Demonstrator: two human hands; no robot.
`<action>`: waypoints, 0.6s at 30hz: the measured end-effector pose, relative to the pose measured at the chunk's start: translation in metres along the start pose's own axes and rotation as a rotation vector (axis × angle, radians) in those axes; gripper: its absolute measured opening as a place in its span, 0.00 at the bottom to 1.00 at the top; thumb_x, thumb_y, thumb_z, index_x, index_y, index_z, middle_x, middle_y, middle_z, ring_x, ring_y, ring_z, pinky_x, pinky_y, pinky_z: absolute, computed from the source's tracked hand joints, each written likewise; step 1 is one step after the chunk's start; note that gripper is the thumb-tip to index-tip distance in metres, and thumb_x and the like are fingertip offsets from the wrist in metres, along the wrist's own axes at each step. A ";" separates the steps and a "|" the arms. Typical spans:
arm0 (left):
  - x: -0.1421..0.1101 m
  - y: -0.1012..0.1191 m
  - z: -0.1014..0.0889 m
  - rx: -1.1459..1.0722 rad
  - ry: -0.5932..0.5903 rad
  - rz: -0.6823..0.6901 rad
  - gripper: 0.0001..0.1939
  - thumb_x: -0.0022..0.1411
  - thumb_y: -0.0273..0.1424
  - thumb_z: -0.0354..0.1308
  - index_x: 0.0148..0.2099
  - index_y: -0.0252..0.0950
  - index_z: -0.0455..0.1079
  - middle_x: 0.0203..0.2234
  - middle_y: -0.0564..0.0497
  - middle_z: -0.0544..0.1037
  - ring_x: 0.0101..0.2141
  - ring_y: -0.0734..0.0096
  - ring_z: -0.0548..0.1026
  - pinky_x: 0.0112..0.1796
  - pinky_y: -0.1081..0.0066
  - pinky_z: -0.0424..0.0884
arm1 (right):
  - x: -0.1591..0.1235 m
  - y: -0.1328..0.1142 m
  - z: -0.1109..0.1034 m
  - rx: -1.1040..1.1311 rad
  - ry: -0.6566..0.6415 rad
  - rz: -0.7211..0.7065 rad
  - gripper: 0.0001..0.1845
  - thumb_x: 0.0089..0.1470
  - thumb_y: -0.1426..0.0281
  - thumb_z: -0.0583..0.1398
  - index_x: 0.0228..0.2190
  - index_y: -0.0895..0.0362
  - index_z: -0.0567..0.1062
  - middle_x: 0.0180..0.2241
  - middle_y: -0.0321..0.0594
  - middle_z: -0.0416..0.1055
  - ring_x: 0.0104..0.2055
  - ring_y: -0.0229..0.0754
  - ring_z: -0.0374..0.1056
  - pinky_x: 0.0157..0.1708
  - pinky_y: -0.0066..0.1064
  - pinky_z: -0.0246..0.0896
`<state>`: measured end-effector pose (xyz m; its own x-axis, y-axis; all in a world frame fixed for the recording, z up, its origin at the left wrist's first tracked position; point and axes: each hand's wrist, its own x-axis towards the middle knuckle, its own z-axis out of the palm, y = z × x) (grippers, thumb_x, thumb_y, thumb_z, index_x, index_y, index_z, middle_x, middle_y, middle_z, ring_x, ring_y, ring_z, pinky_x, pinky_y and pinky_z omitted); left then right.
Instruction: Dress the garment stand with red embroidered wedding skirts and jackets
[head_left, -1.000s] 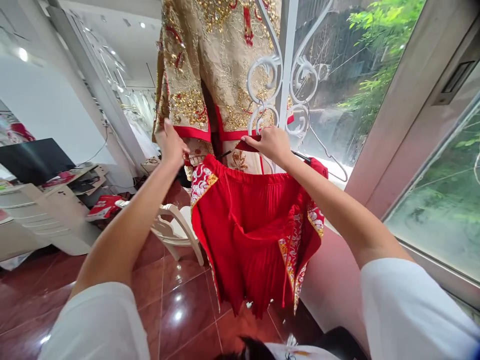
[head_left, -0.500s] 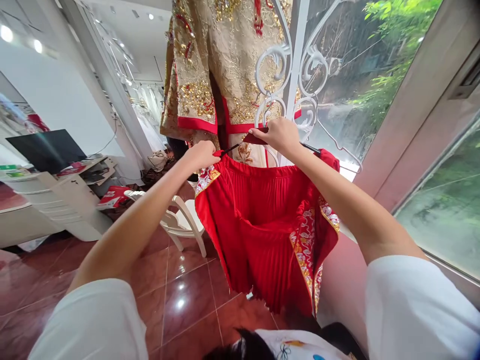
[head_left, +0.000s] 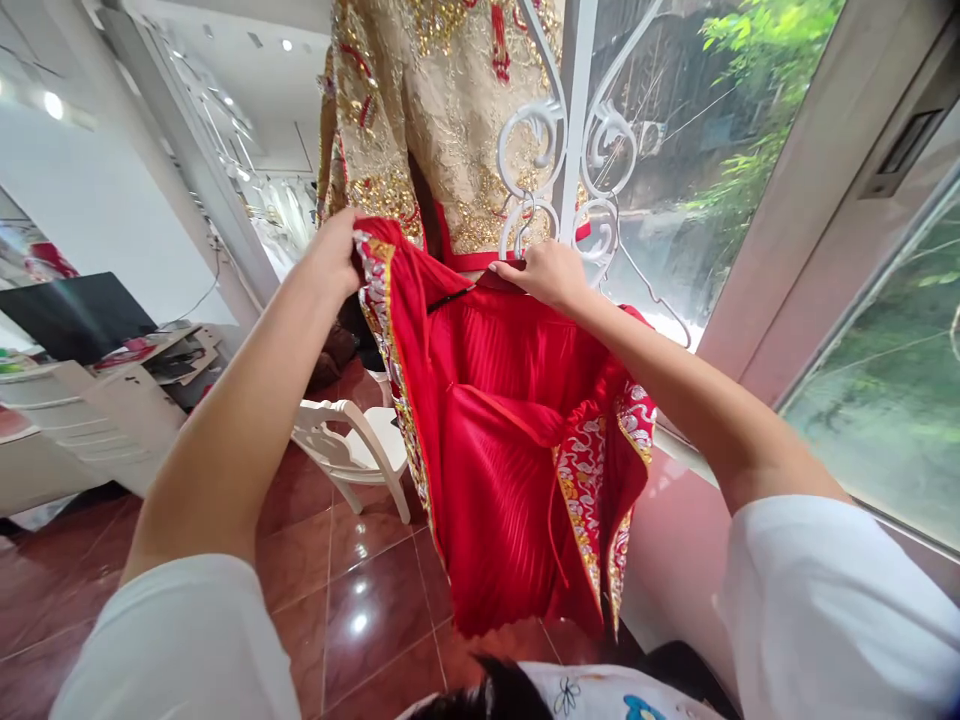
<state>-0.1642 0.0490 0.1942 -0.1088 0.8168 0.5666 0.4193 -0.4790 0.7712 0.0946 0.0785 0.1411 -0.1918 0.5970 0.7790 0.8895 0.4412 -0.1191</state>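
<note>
A red pleated skirt (head_left: pixel 495 480) with silver and gold embroidered edges hangs in front of me, its waist facing up. My left hand (head_left: pixel 335 255) is closed on the skirt's upper left edge and holds it stretched out to the left. My right hand (head_left: pixel 551 278) grips the dark middle of a hanger (head_left: pixel 450 298) at the waistband. The hanger's black left arm shows inside the waist, clear of the cloth in my left hand; its right end is hidden behind my forearm and the fabric.
Behind the skirt hangs a gold beaded jacket (head_left: pixel 450 150) with red trim, beside a white scrolled metal stand (head_left: pixel 571 130). A bare wire hanger (head_left: pixel 651 285) hangs at its right. A white chair (head_left: pixel 360 440) stands left; a desk with a monitor (head_left: pixel 75 315) is farther left. Window panes are at right.
My left hand has moved up and left, pulling the skirt's left edge off the hanger's end and outward. My right hand keeps its grip on the hanger. The view has shifted slightly.
</note>
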 end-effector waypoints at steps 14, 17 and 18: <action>-0.081 -0.045 0.023 0.863 -0.034 0.360 0.22 0.57 0.45 0.52 0.47 0.34 0.67 0.41 0.42 0.75 0.42 0.56 0.72 0.42 0.64 0.66 | -0.002 0.002 0.013 0.059 0.033 0.052 0.31 0.52 0.43 0.50 0.22 0.59 0.70 0.22 0.44 0.64 0.30 0.44 0.62 0.30 0.33 0.53; -0.074 -0.060 0.031 0.918 -0.121 0.348 0.24 0.60 0.46 0.47 0.50 0.33 0.65 0.40 0.40 0.75 0.42 0.54 0.73 0.41 0.64 0.65 | -0.002 0.011 0.012 0.145 -0.001 0.036 0.30 0.55 0.46 0.49 0.22 0.59 0.69 0.21 0.42 0.64 0.29 0.41 0.62 0.30 0.31 0.53; -0.071 -0.062 0.032 0.932 -0.126 0.324 0.24 0.61 0.46 0.46 0.49 0.33 0.66 0.38 0.40 0.76 0.41 0.54 0.73 0.41 0.65 0.65 | -0.002 0.018 0.010 0.200 -0.025 0.035 0.30 0.57 0.46 0.47 0.22 0.59 0.69 0.21 0.41 0.64 0.28 0.40 0.62 0.30 0.31 0.53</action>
<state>-0.1534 0.0307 0.0966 0.2097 0.7451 0.6331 0.9584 -0.2848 0.0177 0.1065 0.0920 0.1314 -0.1748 0.6293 0.7573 0.7958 0.5432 -0.2676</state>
